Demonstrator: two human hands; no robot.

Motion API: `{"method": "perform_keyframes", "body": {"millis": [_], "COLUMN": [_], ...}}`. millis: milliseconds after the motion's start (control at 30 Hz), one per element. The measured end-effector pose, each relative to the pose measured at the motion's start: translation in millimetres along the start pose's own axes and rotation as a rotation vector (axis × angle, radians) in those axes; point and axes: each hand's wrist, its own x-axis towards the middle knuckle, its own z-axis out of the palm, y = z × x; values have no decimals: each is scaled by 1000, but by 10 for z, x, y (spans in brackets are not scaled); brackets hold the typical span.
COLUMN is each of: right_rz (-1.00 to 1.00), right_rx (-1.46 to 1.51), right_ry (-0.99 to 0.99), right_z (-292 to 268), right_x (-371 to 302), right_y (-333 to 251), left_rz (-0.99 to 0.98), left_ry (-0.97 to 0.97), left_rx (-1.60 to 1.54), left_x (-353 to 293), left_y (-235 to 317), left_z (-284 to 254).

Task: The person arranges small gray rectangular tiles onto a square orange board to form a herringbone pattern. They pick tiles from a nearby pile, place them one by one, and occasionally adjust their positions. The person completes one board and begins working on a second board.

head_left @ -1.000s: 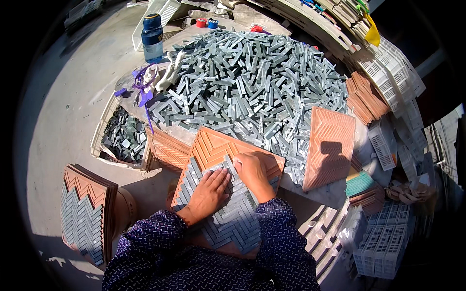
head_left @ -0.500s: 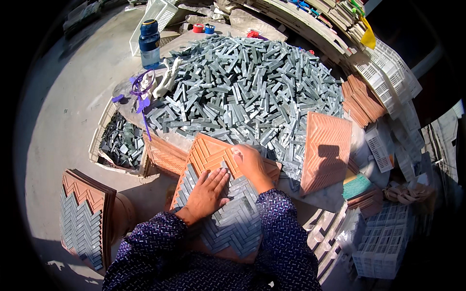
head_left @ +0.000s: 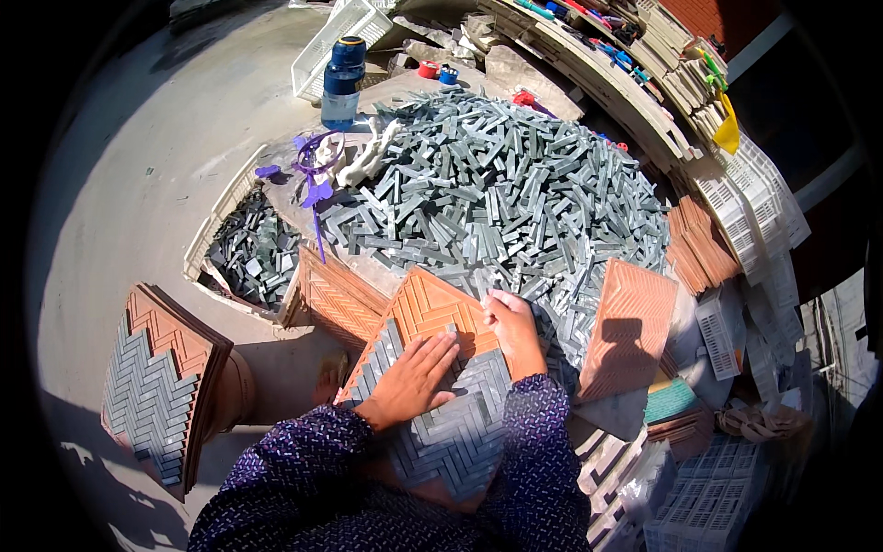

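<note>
Left hand (head_left: 412, 379) lies flat, fingers extended, on grey stone strips (head_left: 451, 423) laid herringbone-style in lower pt of orange grooved rectangular tray (head_left: 430, 302). Right hand (head_left: 517, 339) is curled nr tray's upper rt edge; can't tell if it's pinching anything. Tray's on near side of big heap of loose grey-green stone strips (head_left: 497, 193). L of heap: crumpled white gloves (head_left: 370, 158), blue plastic bottle (head_left: 342, 87), cream plastic crate (head_left: 219, 208) w/ dark chips (head_left: 258, 253).

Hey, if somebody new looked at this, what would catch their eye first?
Probably the huge heap of grey strips filling the upper middle. Next, the orange herringbone mould below it, part-filled, with the left hand on it. The blue bottle at upper left also stands out.
</note>
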Motion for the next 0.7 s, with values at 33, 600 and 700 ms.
{"method": "perform_keyframes", "body": {"millis": [33,600,700], "right_rz": [42,-565,-574], "right_rx": [215,-1097,-1122], "right_ry": [-84,-224,-197], "right_z": [169,547,602], "right_x": [-158,-386,-389], "right_y": [-56,-13,0], "left_rz": [4,-155,-142], "left_ry": [16,-140,-135], "left_rx": [-43,75,66], "left_x": [-47,-731,-732], "left_y": [-29,75,78], "left_z": [-10,-134,-133]}}
